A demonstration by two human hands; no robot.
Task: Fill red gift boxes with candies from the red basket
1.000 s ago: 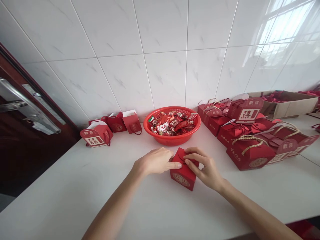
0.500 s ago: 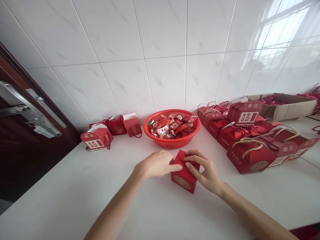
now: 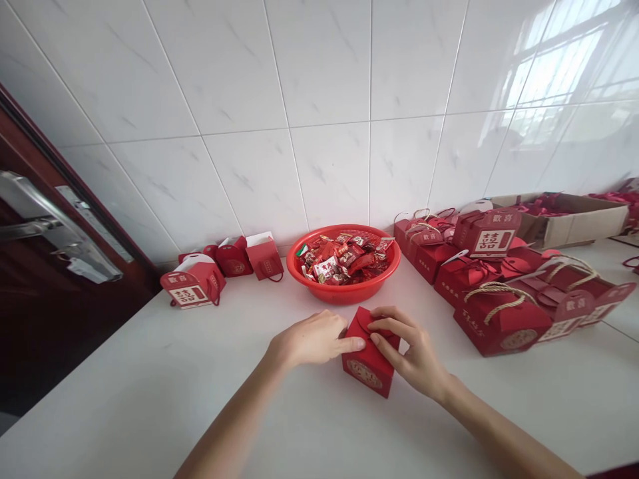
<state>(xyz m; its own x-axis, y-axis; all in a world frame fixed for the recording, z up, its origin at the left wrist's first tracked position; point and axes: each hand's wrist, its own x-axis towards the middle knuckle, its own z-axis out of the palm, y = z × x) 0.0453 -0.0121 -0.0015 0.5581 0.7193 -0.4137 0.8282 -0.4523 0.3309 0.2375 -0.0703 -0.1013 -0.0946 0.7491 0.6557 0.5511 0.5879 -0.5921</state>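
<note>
Nearer than the basket (image 3: 344,293): red box (image 3: 368,378) | left hand (image 3: 312,339) clamped on it — apparently steadying | right hand (image 3: 418,356) pinching its top flaps — perhaps aligning

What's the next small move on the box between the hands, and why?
Probably a light press by the right hand on the curved flap of the red box: its fingertips sit there, and the left hand has its thumb on top.

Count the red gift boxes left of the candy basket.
3 show clearly: the double-happiness box in front, the round-topped box behind it to the right, and the open box nearest the basket. Red card behind the front box may be another.
</note>
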